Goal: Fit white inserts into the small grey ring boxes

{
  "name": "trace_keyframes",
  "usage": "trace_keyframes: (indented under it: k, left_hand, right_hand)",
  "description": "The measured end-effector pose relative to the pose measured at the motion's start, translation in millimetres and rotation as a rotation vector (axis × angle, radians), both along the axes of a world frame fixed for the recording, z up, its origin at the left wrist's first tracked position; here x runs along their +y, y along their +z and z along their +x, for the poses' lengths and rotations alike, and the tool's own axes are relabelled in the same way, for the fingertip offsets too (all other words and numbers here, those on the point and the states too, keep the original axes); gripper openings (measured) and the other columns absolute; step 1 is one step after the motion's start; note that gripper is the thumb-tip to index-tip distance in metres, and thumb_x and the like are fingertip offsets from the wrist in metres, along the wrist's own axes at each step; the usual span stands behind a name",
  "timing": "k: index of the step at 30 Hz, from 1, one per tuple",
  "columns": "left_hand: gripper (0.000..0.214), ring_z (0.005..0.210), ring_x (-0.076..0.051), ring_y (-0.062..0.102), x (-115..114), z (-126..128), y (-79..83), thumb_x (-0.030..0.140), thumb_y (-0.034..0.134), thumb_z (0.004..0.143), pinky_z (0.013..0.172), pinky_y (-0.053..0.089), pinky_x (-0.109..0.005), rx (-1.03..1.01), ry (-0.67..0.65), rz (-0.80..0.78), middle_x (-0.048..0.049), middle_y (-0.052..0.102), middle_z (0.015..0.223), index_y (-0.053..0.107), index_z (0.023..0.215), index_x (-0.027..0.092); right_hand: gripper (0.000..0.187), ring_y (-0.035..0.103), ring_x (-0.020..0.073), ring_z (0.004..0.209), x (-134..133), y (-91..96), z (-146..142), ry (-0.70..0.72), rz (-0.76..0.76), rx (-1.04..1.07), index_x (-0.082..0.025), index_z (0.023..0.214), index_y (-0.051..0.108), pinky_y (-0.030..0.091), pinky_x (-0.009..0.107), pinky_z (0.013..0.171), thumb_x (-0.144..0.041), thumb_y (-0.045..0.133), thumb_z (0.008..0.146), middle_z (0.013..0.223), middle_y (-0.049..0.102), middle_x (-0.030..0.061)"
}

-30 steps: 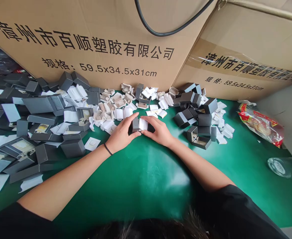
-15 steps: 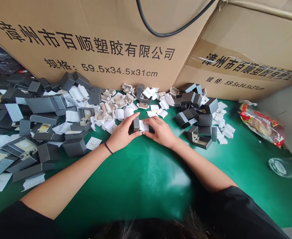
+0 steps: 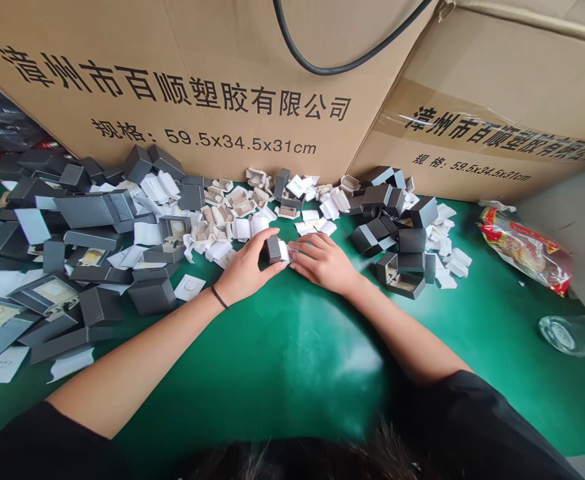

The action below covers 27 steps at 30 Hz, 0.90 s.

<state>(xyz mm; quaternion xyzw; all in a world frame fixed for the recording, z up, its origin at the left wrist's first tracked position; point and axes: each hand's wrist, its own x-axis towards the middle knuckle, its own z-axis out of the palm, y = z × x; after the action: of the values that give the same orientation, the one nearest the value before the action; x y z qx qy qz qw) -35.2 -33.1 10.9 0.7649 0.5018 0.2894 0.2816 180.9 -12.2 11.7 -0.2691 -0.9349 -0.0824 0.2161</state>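
Both my hands meet on one small grey box (image 3: 273,249) on the green table (image 3: 292,347): my left hand (image 3: 245,267) clasps its left side, my right hand (image 3: 322,261) presses its white sleeve (image 3: 284,251). Grey boxes (image 3: 397,233) lie just right.

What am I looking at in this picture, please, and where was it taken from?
No machine here: a person works with bare hands, and a camera on their head looks down at them. The left hand grips a small grey box; the right hand pinches a white insert against it. Both rest on a green table. Heaps of grey boxes lie left and right, with loose white inserts between. Two cartons stand behind; a snack bag and a bottle lie far right.
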Motion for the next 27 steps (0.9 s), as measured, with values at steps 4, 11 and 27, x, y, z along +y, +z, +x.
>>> trace_keyframes:
  k: [4,11,27]
  left_hand:
    - [0.06,0.121,-0.025,0.05,-0.4,0.4,1.5,0.037,0.057,0.081,0.1,0.043,-0.037,0.006,0.002,0.002,-0.009,0.048,0.135,0.034,0.134,0.021]
    - [0.06,0.121,-0.025,0.05,0.2,0.1,1.0,0.036,0.056,0.081,0.101,0.043,-0.038,-0.015,-0.008,0.01,-0.0101,0.047,0.136,0.034,0.134,0.019]
    - [0.068,0.136,-0.027,0.032,1.7,-1.4,-1.2,0.044,0.047,0.087,0.11,0.033,-0.04,0.018,-0.09,0.0,-0.01,0.03,0.15,0.02,0.145,0.02]
  right_hand:
    - [0.023,0.053,0.0225,0.104,0.4,0.7,-0.4,0.011,-0.018,-0.022,-0.017,0.093,0.065,0.042,0.039,0.091,-0.029,0.046,0.093,0.11,0.066,0.0058]
    - [0.025,0.054,0.0223,0.104,1.4,-2.9,5.1,-0.032,-0.133,0.173,-0.021,0.103,0.066,0.043,0.041,0.088,-0.034,0.049,0.091,0.108,0.069,0.0038]
    - [0.04,0.052,0.0241,0.107,6.9,-8.3,1.7,-0.047,-0.356,0.412,-0.019,0.114,0.057,0.045,0.043,0.092,-0.047,0.054,0.085,0.107,0.064,0.0088]
